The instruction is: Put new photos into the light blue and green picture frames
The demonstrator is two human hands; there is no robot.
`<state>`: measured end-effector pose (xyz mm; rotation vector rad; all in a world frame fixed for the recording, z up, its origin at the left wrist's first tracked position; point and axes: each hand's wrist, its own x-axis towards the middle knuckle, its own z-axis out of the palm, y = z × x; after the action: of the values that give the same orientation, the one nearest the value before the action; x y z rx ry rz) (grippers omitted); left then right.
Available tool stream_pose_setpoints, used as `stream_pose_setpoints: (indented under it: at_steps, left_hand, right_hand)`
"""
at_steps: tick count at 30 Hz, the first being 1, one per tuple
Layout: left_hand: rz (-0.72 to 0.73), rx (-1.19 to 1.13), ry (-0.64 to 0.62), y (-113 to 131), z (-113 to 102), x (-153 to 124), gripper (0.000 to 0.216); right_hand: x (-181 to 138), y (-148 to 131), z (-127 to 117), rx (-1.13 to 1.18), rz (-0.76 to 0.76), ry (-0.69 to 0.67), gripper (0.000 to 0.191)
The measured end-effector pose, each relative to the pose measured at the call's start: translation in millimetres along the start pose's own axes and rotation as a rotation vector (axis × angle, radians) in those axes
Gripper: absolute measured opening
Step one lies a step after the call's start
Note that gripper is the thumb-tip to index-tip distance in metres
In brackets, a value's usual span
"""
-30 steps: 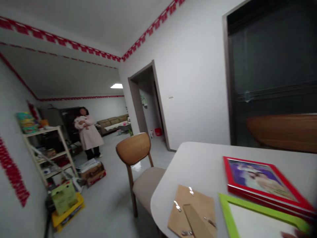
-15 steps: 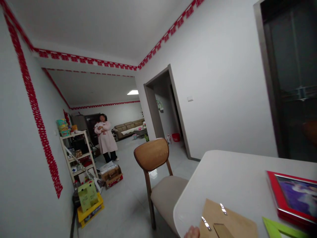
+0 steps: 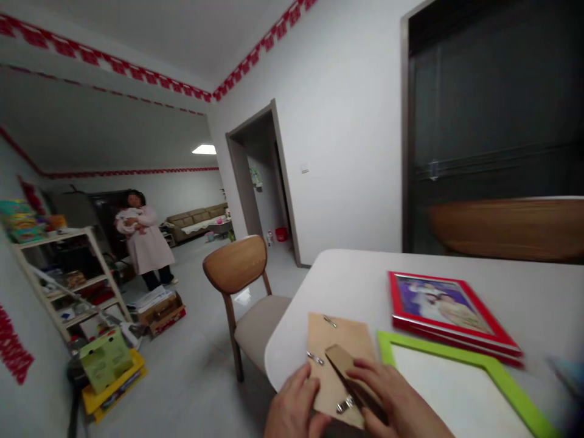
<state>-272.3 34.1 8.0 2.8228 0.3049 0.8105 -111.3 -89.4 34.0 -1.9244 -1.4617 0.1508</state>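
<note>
A brown picture-frame backing board point(image 3: 322, 334) with several metal clips is at the near corner of the white table point(image 3: 351, 280). My left hand point(image 3: 294, 404) grips its left edge, fingers curled and thumb toward the near end. The board's stand leg point(image 3: 340, 359) is tilted up from its surface, and my right hand point(image 3: 395, 389) has its fingers closed round that leg. Beside my right hand lies a green picture frame point(image 3: 424, 347), partly covered by the wrist. Behind it are stacked red picture frames point(image 3: 449, 304), the top one showing a photo.
A wooden chair point(image 3: 239, 267) stands left of the table, and another chair back point(image 3: 506, 228) is across it. On the floor are a yellow crate point(image 3: 114, 389) and a cardboard box point(image 3: 162, 313). A person point(image 3: 148, 240) holding a baby stands near the shelf rack point(image 3: 98, 261).
The view has swung right and down, bringing both hands and more table into sight. The stand leg, flat on the board before, is now lifted in my right hand.
</note>
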Motion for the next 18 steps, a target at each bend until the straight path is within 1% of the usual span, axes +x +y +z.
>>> stream_pose_setpoints:
  at_steps: [2, 3, 5, 7, 9, 11, 14, 16, 18]
  left_hand:
    - [0.025, -0.029, 0.042, 20.0, -7.1, 11.3, 0.037]
    - [0.048, -0.047, 0.046, 28.2, -4.2, 16.7, 0.037]
    - [0.105, -0.083, 0.029, 41.1, 14.1, 25.7, 0.039]
    - [0.174, -0.116, -0.004, 50.9, 42.5, 32.8, 0.040]
    - [0.228, -0.143, -0.043, 59.7, 68.2, 39.3, 0.039]
    - [0.222, -0.169, -0.102, 70.3, 81.4, 44.6, 0.035]
    - [0.138, -0.192, -0.190, 87.6, 80.0, 48.2, 0.030]
    - [0.161, -0.205, -0.221, 94.8, 78.3, 47.4, 0.032]
    - [0.203, -0.189, -0.199, 96.6, 84.2, 43.6, 0.027]
  right_hand:
    - [-11.4, -5.1, -28.3, -0.021, 0.012, 0.018, 0.039]
    - [-18.5, -3.3, -40.1, -0.034, 0.027, 0.020, 0.038]
    - [-35.8, 7.5, -58.3, -0.066, 0.084, 0.017, 0.036]
    - [-54.5, 25.1, -69.4, -0.097, 0.169, 0.010, 0.034]
    - [-70.0, 44.3, -74.5, -0.117, 0.240, 0.006, 0.032]
    - [-80.3, 59.9, -75.9, -0.129, 0.280, 0.003, 0.029]
    - [-87.1, 70.5, -74.6, -0.162, 0.274, 0.020, 0.029]
    - [-87.3, 69.7, -73.2, -0.183, 0.249, 0.018, 0.030]
    - [-85.7, 65.6, -72.1, -0.183, 0.232, -0.019, 0.031]
